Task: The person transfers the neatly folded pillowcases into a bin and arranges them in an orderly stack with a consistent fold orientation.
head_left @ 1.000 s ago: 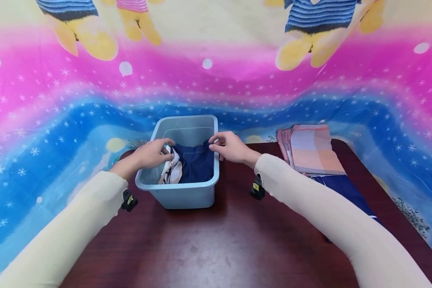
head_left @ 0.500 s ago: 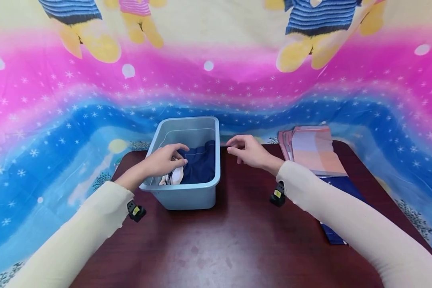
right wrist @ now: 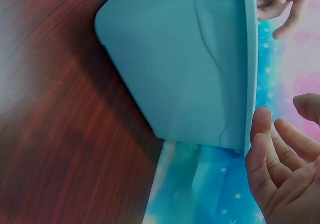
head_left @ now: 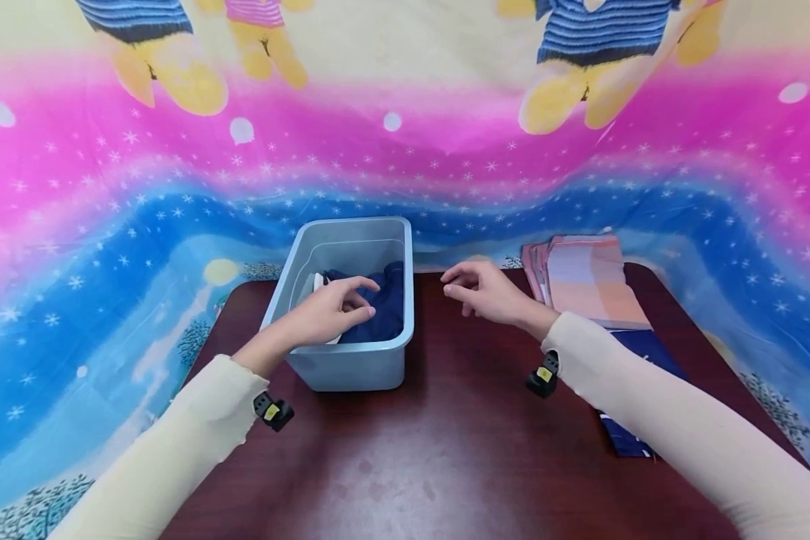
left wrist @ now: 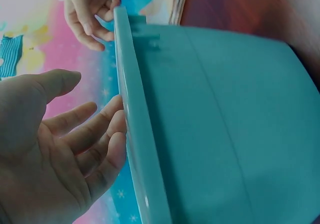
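A grey-blue plastic bin (head_left: 351, 367) stands upright on the table, left of centre. Dark navy cloth (head_left: 388, 300) lies inside it, along with a bit of white cloth mostly hidden by my left hand. My left hand (head_left: 327, 311) hovers over the bin's opening with loosely bent fingers and holds nothing. In the left wrist view its fingers (left wrist: 107, 149) appear level with the rim. To the right of the bin, my right hand (head_left: 489, 292) is in the air above the table, apart from the bin, thumb and fingers loosely bent around nothing.
Folded pink and peach checked cloth (head_left: 590, 281) lies at the table's back right. In front of it is folded navy cloth (head_left: 624, 439), partly covered by my right sleeve. A patterned curtain (head_left: 445, 165) hangs around the dark red table (head_left: 405, 465).
My right hand has moved from the navy cloth at the bin's right rim out to the right. My left hand has left the white cloth and shifted rightward over the bin.
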Demonstrator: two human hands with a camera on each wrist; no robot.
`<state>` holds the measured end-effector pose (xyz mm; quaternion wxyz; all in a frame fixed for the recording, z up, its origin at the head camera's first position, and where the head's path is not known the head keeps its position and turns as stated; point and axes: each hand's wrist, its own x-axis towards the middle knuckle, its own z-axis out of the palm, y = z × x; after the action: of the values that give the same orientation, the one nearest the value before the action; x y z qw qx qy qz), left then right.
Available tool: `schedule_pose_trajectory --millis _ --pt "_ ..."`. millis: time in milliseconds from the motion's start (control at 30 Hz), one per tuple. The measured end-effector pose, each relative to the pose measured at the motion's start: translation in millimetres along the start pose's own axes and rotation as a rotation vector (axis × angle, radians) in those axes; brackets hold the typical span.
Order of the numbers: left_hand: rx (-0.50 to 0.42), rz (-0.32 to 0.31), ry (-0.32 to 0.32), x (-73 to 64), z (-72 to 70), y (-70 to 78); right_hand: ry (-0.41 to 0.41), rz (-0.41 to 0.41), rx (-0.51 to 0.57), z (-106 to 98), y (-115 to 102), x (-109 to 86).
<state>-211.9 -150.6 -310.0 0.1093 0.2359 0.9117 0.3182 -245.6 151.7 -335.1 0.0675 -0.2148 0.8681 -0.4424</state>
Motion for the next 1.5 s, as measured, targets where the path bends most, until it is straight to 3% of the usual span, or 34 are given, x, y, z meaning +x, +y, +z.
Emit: schedule_pose_trajectory --millis 233,567,833,1033,1267,1500 --pt "-0.024 0.026 -0.008 -0.5 11.3 10.0 0.016 0.037 -0.023 -13 13 -13.3" --pt "0.020 0.078 -0.016 3.1 26.0 34.3 0.038 0.051 -0.040 -37 31 -26.5" --pt "0.050 0.066 0.035 13.0 30.5 48.5 0.060 0.096 -0.073 -48 49 -30.1" --pt "0.036 0.088 0.011 24.5 33.8 62.4 0.062 0.144 -0.088 -58 60 -32.8" --pt "0.080 0.118 0.004 36.3 45.4 83.3 0.067 0.165 -0.098 -67 70 -35.5" --pt "0.067 0.107 -0.024 42.8 61.5 90.3 0.065 0.173 -0.052 -70 79 -37.4"
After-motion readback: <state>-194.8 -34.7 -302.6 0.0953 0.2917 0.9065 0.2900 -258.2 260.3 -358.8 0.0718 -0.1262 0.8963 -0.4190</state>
